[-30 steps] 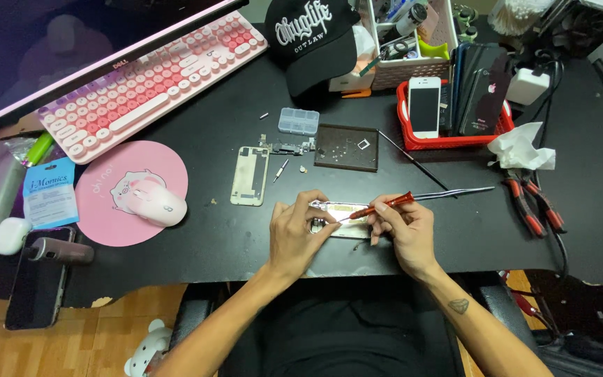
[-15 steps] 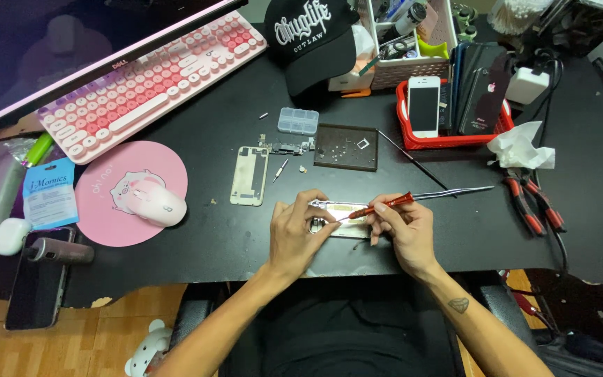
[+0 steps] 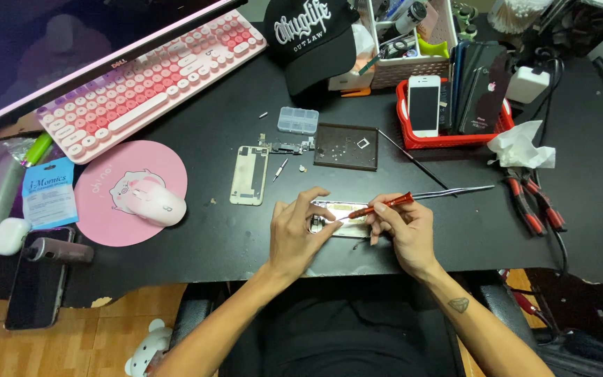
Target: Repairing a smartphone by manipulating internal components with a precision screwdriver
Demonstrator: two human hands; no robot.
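1. Head view: opened phone (image 3: 340, 218) lies flat on the tabletop (image 3: 211, 132), near its front edge.
2. My left hand (image 3: 300, 234) steadies it, fingers spread along its edges — thin, light, likely fragile inside.
3. My right hand (image 3: 403, 230) pinches a red screwdriver (image 3: 378, 206), tip in the phone.

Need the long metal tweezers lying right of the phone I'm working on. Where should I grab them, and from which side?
Judging by their pose, take the tweezers by the wider end near the right hand, coming from above with that hand. They lie flat on the black desk, the thin tips pointing right toward the red-handled pliers. The screwdriver would have to be set down first.
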